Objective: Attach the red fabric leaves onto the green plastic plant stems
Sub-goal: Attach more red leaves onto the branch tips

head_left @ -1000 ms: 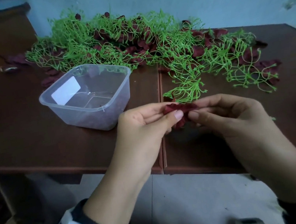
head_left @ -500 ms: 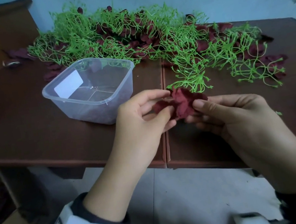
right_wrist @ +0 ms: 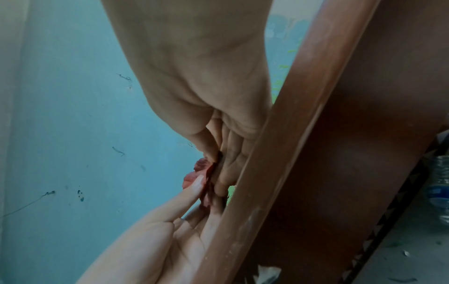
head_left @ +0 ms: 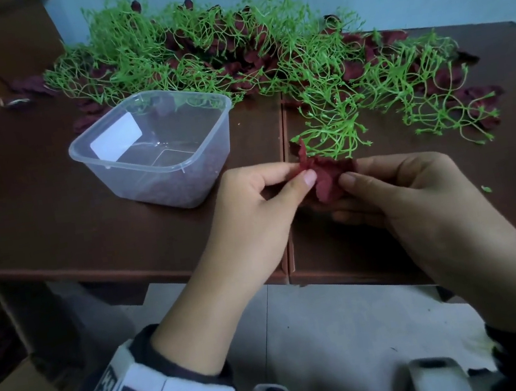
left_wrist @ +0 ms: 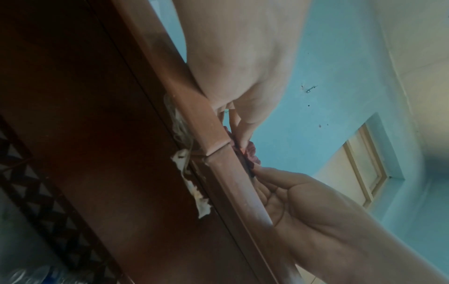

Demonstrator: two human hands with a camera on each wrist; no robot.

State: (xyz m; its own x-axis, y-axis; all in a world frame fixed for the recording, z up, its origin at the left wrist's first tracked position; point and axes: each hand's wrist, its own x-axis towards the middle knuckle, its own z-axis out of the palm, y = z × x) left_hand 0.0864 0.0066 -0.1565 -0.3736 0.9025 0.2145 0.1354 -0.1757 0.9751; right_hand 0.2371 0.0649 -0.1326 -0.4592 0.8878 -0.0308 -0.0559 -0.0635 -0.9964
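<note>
A dark red fabric leaf [head_left: 326,178] is held between both hands over the table's front edge, near the seam of the two tabletops. My left hand [head_left: 294,179] pinches its left side with thumb and forefinger. My right hand [head_left: 346,182] pinches its right side, thumb on top. A small green plastic stem cluster [head_left: 335,137] lies just behind the leaf and touches its top edge. The big tangle of green stems [head_left: 228,49] with red leaves spreads along the back of the table. The wrist views show the leaf [left_wrist: 251,153] [right_wrist: 199,171] pinched from below.
A clear plastic tub [head_left: 156,150] stands left of my hands on the brown table [head_left: 33,202]. Loose red leaves [head_left: 482,94] lie at the right among stems. A blue wall rises behind the table. A plastic bottle [right_wrist: 439,184] sits under it.
Both hands have kept hold of the red leaf and turned it, spreading it flatter and lifting it towards the near green stem cluster. The view has tilted down a little.
</note>
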